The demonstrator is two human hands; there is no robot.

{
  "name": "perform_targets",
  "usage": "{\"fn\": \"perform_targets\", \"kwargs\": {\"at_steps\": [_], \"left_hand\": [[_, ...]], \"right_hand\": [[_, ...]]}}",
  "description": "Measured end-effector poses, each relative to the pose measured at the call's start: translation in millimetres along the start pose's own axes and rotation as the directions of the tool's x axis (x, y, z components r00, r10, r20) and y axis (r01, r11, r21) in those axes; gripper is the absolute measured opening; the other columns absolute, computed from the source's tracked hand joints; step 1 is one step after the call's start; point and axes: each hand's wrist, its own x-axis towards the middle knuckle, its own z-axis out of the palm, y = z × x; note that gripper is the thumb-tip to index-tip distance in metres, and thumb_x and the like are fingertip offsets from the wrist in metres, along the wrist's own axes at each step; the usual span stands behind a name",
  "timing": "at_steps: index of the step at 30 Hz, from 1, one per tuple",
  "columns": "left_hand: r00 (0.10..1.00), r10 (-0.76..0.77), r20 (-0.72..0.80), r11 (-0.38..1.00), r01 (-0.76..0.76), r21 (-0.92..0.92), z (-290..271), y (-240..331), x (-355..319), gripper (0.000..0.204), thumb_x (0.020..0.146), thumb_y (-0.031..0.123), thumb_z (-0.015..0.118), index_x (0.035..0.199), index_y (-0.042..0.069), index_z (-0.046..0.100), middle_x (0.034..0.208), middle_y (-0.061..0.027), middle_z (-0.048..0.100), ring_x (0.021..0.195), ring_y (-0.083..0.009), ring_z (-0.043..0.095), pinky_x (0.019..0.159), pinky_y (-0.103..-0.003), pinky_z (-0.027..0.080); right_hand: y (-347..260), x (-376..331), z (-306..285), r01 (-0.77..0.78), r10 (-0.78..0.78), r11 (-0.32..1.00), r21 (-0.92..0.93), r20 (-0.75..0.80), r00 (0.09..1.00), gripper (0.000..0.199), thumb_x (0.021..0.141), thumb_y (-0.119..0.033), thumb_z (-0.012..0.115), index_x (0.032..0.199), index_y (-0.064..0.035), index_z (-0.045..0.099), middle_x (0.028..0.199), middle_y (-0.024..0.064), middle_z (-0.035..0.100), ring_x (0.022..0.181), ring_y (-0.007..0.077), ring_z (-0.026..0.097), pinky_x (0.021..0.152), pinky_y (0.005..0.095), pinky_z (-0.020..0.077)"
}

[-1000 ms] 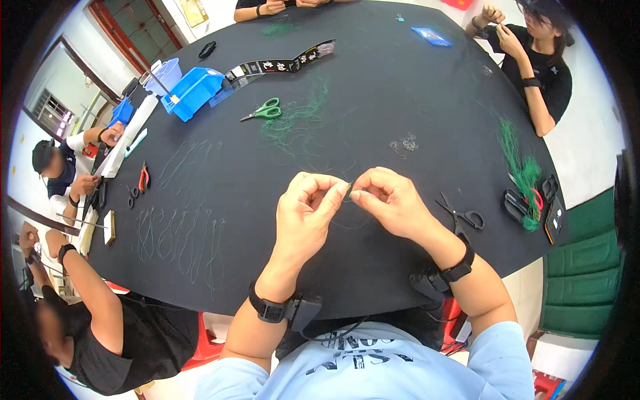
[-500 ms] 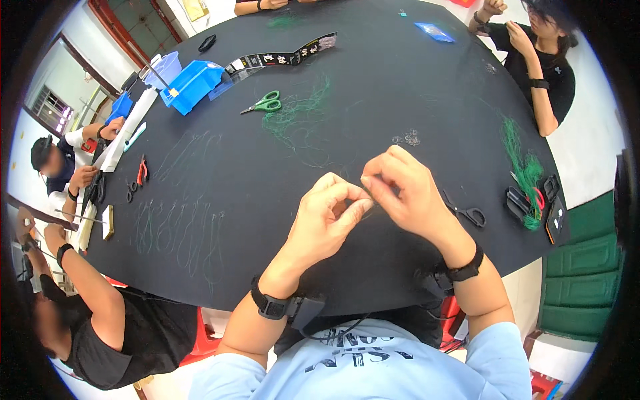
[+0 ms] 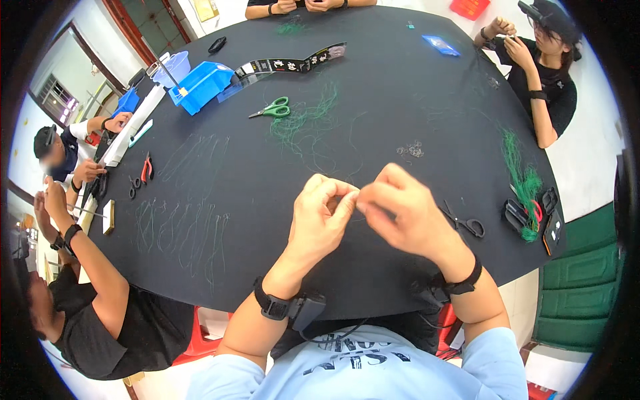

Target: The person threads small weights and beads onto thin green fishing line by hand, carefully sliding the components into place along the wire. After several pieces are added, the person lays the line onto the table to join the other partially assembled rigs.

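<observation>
Over the near part of the black table, my left hand (image 3: 321, 217) is closed, thumb and index finger pinched together. My right hand (image 3: 407, 212) meets it fingertip to fingertip, its fingers curled and slightly blurred. What they pinch is too small to make out. A faint strand of green thread (image 3: 353, 133) lies just beyond the fingertips; whether it runs into them I cannot tell. Past my right hand is a small pile of metal rings (image 3: 414, 149). Black-handled scissors (image 3: 469, 226) lie beside my right wrist.
Green-handled scissors (image 3: 273, 109) rest by tangled green thread (image 3: 303, 127). Looped threads (image 3: 180, 230) lie in a row at left, near red-handled pliers (image 3: 147, 168). A blue bin (image 3: 200, 88) stands far left; a green thread bundle (image 3: 523, 177) lies at right. Co-workers sit around the table.
My left fingertips have shifted slightly left. The right hand has turned and its fingers have moved a little. The view has shifted slightly, showing more of the far person's hands.
</observation>
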Motion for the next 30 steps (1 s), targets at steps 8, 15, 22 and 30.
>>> {"fn": "perform_targets", "kwargs": {"at_steps": [8,15,22,30], "left_hand": [[0.998,-0.041,0.053,0.991,0.048,-0.124,1,0,-1,0.008,0.085,0.01,0.067,0.087,0.002,0.068,0.081,-0.0015,0.053,0.062,-0.0062,0.049,0.055,-0.021,0.041],[0.995,-0.053,-0.08,0.998,0.055,0.031,-1,2,1,0.009,0.084,0.01,0.068,0.086,0.001,0.066,0.081,-0.0057,0.057,0.074,-0.013,0.056,0.066,-0.026,0.046],[0.998,0.016,0.069,1.0,-0.017,0.006,0,12,-2,0.006,0.083,0.005,0.066,0.085,0.0,0.065,0.082,-0.0048,0.055,0.073,-0.0124,0.055,0.062,-0.024,0.045],[0.989,-0.013,-0.149,1.0,0.015,0.009,-1,-1,1,0.005,0.083,0.004,0.066,0.082,0.0,0.064,0.081,-0.0052,0.054,0.068,-0.0127,0.054,0.058,-0.025,0.045]], "right_hand": [[45,-5,6,-0.262,0.263,0.945,0.198,0.018,0.965,0.006,0.083,-0.011,0.063,0.083,-0.006,0.061,0.07,0.0055,0.049,0.06,0.0167,0.05,0.055,0.0292,0.042],[8,-6,11,-0.069,0.062,0.994,0.086,0.088,0.994,0.009,0.076,-0.003,0.063,0.085,-0.0044,0.059,0.075,0.0104,0.052,0.066,0.0249,0.056,0.06,0.0328,0.0467],[33,5,3,-0.099,0.1,0.995,0.012,-0.097,0.99,0.008,0.079,-0.007,0.064,0.084,-0.0027,0.059,0.072,0.0082,0.05,0.063,0.0205,0.053,0.056,0.0311,0.0436],[18,-7,24,-0.161,0.147,0.974,0.158,0.096,0.984,0.005,0.077,-0.005,0.061,0.08,-0.0039,0.058,0.072,0.0091,0.052,0.064,0.0227,0.055,0.057,0.0334,0.0455]]}}
